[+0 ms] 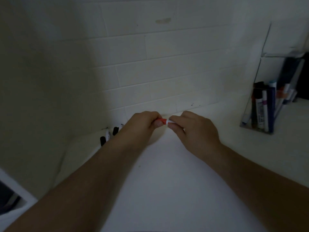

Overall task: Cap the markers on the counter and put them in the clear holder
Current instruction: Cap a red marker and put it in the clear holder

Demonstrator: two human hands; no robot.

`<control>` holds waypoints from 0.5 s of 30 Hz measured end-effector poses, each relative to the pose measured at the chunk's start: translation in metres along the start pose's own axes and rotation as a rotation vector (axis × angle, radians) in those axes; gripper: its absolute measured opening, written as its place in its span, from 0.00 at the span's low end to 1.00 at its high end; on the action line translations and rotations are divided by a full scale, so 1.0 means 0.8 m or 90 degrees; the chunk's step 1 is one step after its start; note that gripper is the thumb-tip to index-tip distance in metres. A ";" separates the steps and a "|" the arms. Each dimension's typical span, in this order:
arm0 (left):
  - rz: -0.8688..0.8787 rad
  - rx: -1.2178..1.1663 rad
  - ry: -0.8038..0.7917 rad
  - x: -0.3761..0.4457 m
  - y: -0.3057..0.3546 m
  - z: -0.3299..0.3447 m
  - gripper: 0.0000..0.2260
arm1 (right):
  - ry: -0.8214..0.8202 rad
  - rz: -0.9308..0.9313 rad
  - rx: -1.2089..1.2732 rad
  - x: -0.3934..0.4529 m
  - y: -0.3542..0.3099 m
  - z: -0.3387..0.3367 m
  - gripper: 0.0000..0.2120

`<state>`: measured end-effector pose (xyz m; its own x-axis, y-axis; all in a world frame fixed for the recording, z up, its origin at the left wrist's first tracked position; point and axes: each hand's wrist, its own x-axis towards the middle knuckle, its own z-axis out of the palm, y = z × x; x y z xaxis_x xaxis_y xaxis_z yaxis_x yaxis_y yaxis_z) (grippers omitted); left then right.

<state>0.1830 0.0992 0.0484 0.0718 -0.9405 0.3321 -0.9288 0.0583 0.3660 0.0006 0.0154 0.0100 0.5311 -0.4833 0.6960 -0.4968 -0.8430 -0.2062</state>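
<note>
Two hands meet in the middle, above the white counter (pixel 167 173). The fingers of the left hand (pixel 142 124) are curled round a red cap (pixel 162 121). The thumb presses on the cap from below. The fingers of the right hand (pixel 192 128) are curled too, and they pinch the white body of a marker (pixel 169 121). The red cap and the white body touch, end to end, in one line. It is hard to tell if the cap is pushed all the way on. Most of the marker is hidden inside the hands.

Both bare arms reach out from the bottom of the view toward the tiled wall (pixel 150 64).

Left of the left hand, near the corner where the counter meets the wall, lie two black markers (pixel 107 135). They have white bodies and black ends. They lie just beside each other, close to the left wrist. The view is too dark and blurry to tell if their caps are on.

Far to the right stands the clear holder (pixel 250 114). It sits on the counter, well apart from the hands. Inside it stand more markers (pixel 262 108), upright or leaning a bit. Some look black, some blue or purple, and one has an orange band.
</note>
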 end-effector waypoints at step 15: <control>0.012 -0.280 0.127 -0.007 0.032 0.021 0.04 | -0.186 -0.017 0.015 0.018 0.014 -0.053 0.11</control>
<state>0.1524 0.1002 0.0411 0.1654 -0.8580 0.4863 -0.6915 0.2506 0.6775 -0.0264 0.0090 0.0469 0.7210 -0.5056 0.4738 -0.4660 -0.8599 -0.2083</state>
